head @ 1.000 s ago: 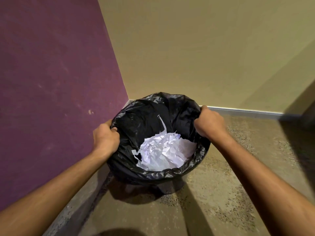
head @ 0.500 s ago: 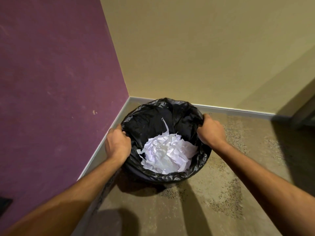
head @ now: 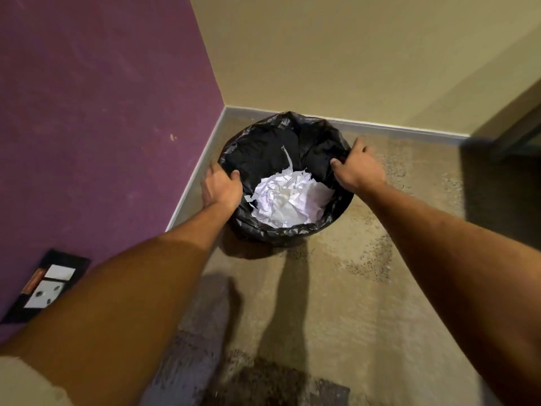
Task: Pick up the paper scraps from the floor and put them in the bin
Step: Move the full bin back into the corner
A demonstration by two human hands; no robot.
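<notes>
A round bin (head: 292,232) lined with a black bag stands on the floor in the corner of the room. Crumpled white paper scraps (head: 288,200) fill its bottom, and one thin strip sticks up from the pile. My left hand (head: 221,187) grips the left rim, thumb inside and fingers outside. On the right rim, my right hand (head: 358,168) holds with its thumb on the liner inside and its fingers, fairly straight, on the outside. No scraps show on the floor around the bin.
A purple wall (head: 102,112) runs along the left and carries a black socket plate (head: 44,285) low down. Behind the bin is a beige wall (head: 351,54) with a grey skirting. A dark opening (head: 515,133) sits at far right. The speckled floor (head: 366,303) spreads toward me.
The bin has gone down and away from me into the corner, both hands still on its rim. My right hand's fingers have straightened. My view has risen, bringing the socket plate into sight.
</notes>
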